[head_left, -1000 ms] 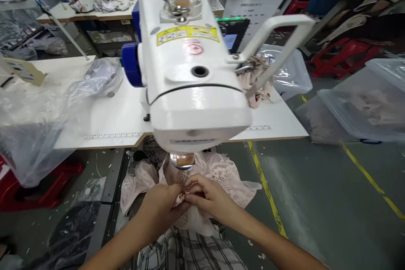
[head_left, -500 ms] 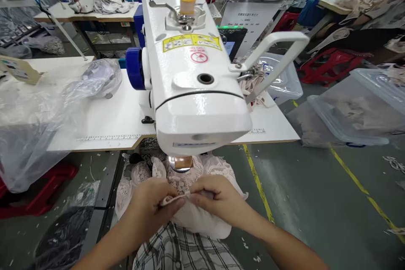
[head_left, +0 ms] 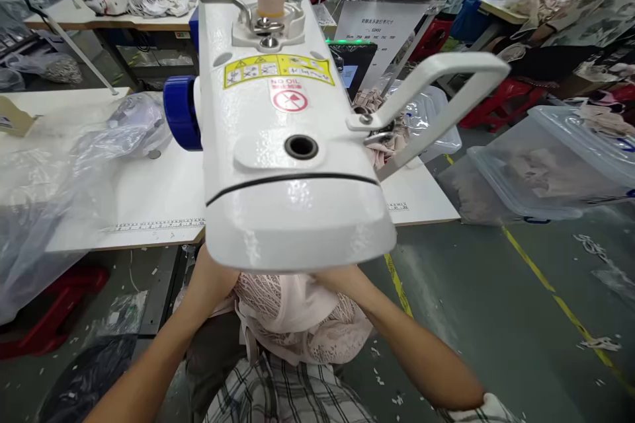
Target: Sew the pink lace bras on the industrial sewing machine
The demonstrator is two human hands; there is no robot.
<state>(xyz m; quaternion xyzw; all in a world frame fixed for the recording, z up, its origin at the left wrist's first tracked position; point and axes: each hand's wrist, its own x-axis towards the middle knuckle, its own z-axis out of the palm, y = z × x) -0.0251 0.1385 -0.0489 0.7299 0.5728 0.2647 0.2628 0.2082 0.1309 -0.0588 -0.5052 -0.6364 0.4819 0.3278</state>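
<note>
The white sewing machine head (head_left: 292,225) fills the middle of the view and covers the fingers of both hands. Pale pink lace bras (head_left: 307,317) hang in a bunch below it, over the lap. My left hand (head_left: 218,274) reaches under the machine from the left, its back against the lace. From the other side my right hand (head_left: 342,279) goes under the machine too, over the pink fabric. What either hand grips is hidden.
A white table (head_left: 149,205) with a printed ruler carries clear plastic bags (head_left: 133,122) at left. The machine's white lever (head_left: 446,106) juts out to the right. Clear plastic bins (head_left: 540,165) with pink fabric stand at right. A red stool (head_left: 59,310) is lower left.
Both hands have moved forward under the machine head, so their fingers no longer show. Before, they pinched a fabric edge in front of it. The view has come closer to the machine.
</note>
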